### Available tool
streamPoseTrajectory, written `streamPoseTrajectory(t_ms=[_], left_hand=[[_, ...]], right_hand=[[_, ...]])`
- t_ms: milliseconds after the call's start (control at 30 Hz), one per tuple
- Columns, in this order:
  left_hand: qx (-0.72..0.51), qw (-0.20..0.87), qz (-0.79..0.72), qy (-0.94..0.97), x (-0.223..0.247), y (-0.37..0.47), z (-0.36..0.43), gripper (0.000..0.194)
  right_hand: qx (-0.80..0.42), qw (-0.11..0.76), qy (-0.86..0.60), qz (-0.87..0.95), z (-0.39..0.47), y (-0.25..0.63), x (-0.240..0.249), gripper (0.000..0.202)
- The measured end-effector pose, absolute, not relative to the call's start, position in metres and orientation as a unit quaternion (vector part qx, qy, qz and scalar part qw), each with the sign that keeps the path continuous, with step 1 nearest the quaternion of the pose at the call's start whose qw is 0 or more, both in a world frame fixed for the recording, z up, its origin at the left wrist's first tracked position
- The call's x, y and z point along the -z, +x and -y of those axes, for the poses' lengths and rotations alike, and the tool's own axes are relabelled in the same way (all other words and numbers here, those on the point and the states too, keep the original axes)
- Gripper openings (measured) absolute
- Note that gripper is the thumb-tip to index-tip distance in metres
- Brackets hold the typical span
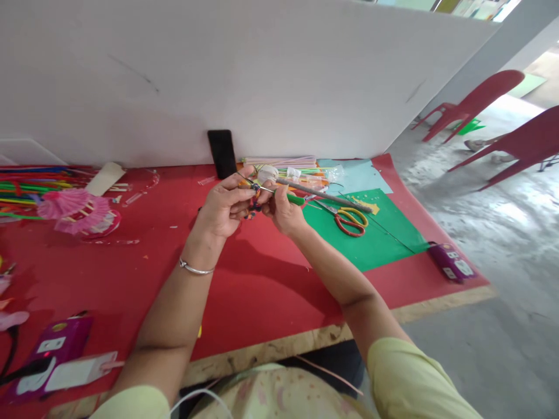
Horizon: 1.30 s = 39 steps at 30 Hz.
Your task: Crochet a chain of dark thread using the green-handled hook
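Observation:
My left hand (225, 206), with a silver bangle at its wrist, is closed on a small dark, multicoloured knotted piece (253, 205) with orange and blue in it. My right hand (283, 209) pinches a crochet hook with a green handle (295, 199). The hook's thin metal shaft points left, into the piece between both hands. Both hands are raised over the red table cover (271, 279). Just behind them lie a white ball (268, 173) and a long grey rod (325, 194). The fingertips partly hide the piece.
Red and yellow scissors (350, 221) lie on a green sheet (371, 250) at right. A black phone (222, 153) leans on the white partition (244, 75). Pink paper craft (78, 212) and coloured sticks (30, 189) are at left. Purple boxes (452, 262) stand near both ends.

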<state>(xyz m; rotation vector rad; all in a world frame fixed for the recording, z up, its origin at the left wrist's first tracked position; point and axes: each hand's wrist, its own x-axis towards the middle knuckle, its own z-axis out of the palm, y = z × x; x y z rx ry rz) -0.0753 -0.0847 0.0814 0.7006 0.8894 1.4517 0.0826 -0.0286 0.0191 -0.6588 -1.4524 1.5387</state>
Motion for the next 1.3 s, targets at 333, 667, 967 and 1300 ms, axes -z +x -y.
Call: streamPoseTrajectory(t_ms=[333, 667, 967, 1300], left_hand=[[-0.608, 0.628, -0.377, 0.306, -0.087, -0.08, 0.087, 0.05], [-0.59, 0.638, -0.363, 0.336, -0.082, -0.094, 0.085, 0.049], [-0.573, 0.626, -0.366, 0.382, -0.076, -0.098, 0.083, 0.046], [-0.729, 0.326, -0.436, 0.415, -0.059, -0.065, 0.075, 0.047]], right_hand=[[-0.374, 0.537, -0.161, 0.738, 0.018, 0.096, -0.027, 0.076], [-0.232, 0.511, -0.1, 0.822, 0.007, 0.108, -0.034, 0.067], [-0.388, 0.402, -0.08, 0.825, 0.006, 0.125, -0.055, 0.06], [-0.672, 0.385, -0.223, 0.592, 0.032, 0.088, -0.03, 0.07]])
